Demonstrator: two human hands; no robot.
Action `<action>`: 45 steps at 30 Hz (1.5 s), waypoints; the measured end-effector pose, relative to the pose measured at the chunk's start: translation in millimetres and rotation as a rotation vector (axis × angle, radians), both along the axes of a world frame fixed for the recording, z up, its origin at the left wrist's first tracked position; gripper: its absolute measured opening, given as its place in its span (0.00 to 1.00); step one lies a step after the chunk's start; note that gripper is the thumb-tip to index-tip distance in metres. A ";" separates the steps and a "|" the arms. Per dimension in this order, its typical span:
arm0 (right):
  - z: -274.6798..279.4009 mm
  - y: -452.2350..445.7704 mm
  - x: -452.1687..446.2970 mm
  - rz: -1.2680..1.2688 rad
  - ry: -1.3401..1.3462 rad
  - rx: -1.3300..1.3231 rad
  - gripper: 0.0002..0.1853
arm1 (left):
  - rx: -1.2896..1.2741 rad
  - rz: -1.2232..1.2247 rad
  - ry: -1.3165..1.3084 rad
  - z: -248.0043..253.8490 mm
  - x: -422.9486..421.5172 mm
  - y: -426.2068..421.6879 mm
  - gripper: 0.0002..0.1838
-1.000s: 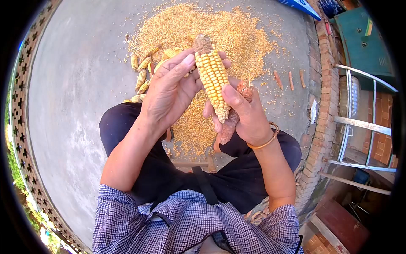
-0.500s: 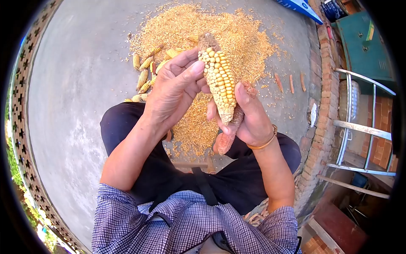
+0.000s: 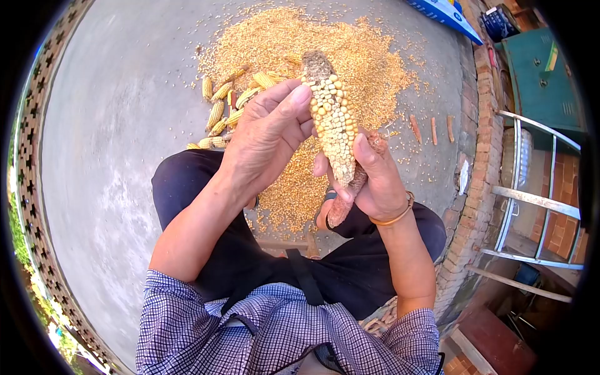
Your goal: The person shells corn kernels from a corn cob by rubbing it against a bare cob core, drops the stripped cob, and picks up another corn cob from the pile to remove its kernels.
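Note:
An ear of corn [image 3: 335, 128] is held up nearly upright in front of me, its dark, rough butt at the top. Pale and yellow kernels cover it, with gaps near the butt. My left hand [image 3: 265, 134] grips the upper part from the left, its thumb beside the kernels. In my right hand [image 3: 380, 181] lies a bare reddish corncob [image 3: 340, 211], slanting behind the ear. My right thumb rests beside the ear's lower half, and the ear's narrow tip touches or overlaps the cob. Some fingers of both hands are hidden behind the corn.
Loose kernels [image 3: 369, 69] spread in a wide heap over the concrete floor [image 3: 112, 125]. Several unshelled ears [image 3: 215, 114] lie at its left edge. Bare cobs [image 3: 434, 130] lie to the right. A low brick edge [image 3: 481, 156] and a metal rack [image 3: 537, 195] stand at far right.
The ear has turned about its length, so a paler side with fewer yellow kernels faces me. Both hands and the corn appear slightly farther right as the view shifts.

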State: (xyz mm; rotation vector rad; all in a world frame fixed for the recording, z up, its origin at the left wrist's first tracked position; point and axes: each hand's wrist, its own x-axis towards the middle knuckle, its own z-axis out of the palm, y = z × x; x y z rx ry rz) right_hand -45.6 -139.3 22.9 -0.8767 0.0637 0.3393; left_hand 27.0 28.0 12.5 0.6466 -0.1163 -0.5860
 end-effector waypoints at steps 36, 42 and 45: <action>2.5 -31.1 4.9 -0.136 -0.130 0.091 0.34 | -0.403 -0.107 0.173 21.6 -1.5 0.1 0.52; 0.2 -33.6 6.8 -0.108 -0.173 0.033 0.35 | -0.387 -0.106 0.145 22.9 -2.0 -0.2 0.52; 1.3 -32.4 6.5 -0.107 -0.175 0.001 0.36 | -0.397 -0.118 0.146 22.1 -2.5 0.5 0.46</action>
